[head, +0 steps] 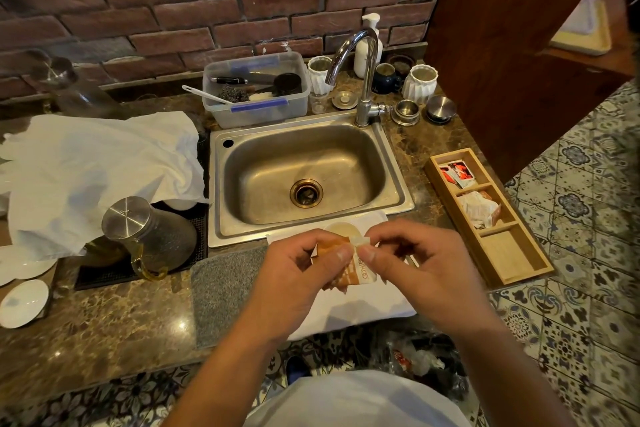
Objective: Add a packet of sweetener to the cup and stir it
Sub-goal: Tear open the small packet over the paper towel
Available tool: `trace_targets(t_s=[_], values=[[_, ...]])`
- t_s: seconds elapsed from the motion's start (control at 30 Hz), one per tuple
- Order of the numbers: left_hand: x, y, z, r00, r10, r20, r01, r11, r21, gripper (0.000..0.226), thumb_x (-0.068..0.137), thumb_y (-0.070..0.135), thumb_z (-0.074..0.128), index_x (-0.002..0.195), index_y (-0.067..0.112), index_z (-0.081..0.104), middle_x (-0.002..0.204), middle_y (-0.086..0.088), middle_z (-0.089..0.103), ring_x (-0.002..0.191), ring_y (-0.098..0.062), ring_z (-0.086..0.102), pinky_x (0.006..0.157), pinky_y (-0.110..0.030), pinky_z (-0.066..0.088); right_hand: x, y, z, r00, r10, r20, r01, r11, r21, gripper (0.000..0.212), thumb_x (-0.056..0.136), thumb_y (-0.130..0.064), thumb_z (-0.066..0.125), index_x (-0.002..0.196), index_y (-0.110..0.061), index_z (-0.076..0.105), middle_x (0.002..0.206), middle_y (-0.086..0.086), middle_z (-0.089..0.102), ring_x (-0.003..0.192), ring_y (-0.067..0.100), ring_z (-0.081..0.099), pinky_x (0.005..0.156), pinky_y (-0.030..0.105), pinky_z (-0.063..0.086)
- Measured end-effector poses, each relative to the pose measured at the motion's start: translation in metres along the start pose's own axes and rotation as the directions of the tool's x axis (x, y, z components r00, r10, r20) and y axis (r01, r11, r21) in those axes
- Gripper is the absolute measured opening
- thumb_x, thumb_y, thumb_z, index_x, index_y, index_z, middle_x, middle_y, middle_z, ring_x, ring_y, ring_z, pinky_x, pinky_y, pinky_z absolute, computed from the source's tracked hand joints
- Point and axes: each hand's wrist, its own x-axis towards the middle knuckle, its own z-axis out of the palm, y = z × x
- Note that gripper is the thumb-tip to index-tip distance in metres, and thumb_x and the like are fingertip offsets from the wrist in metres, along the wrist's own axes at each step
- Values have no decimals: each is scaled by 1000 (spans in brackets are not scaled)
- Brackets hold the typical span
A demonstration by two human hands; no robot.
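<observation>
My left hand (304, 263) and right hand (412, 260) both pinch an orange sweetener packet (349, 270) above the cup (341, 229) at the desk's (104, 329) front edge.

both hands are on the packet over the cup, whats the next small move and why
Probably tear the top corner off. The left hand and right hand both pinch the orange-and-white packet at its upper edge, which looks unopened, and the cup sits just behind it, ready for pouring.
</observation>
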Motion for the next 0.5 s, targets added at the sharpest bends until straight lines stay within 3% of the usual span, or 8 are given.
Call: trace_targets(t_s=[0.07, 0.2, 0.37, 0.5], values=[[1, -4, -1, 1000, -10, 7, 10, 999, -31, 4, 84, 22, 79, 80, 19, 78, 68, -2, 71, 57, -12, 62, 56, -22, 50, -1, 0, 3, 1000, -24, -20, 24, 1000, -2, 14, 86, -35, 70, 93, -25, 77, 75, -6, 71, 70, 17, 67, 63, 20, 52], [0, -10, -1, 998, -63, 16, 65, 983, -172, 13, 77, 28, 73, 81, 18, 78, 69, -5, 70, 60, -15, 62, 57, -25, 52, -2, 2, 10, 994, -92, -50, 93, 996, 13, 11, 88, -25, 71, 92, -16, 76, 78, -7, 72, 70, 17, 66, 63, 23, 52], [0, -13, 4, 989, -146, 28, 147, 927, -346, 12, 82, 13, 67, 76, 12, 77, 66, -7, 66, 57, -14, 58, 50, -23, 48, -2, 4, 14, 985, -154, -77, 150, 987, -52, 13, 91, -22, 69, 92, -11, 76, 79, -5, 72, 71, 19, 65, 62, 29, 53], [0, -12, 8, 978, -195, 69, 205, 874, -441, 14, 85, 14, 63, 82, 6, 74, 72, -11, 65, 62, -16, 56, 49, -23, 46, -5, 1, 20, 974, -189, -123, 177, 979, -102, 4, 91, -22, 72, 92, -21, 75, 79, -9, 71, 73, 17, 66, 62, 29, 54]])
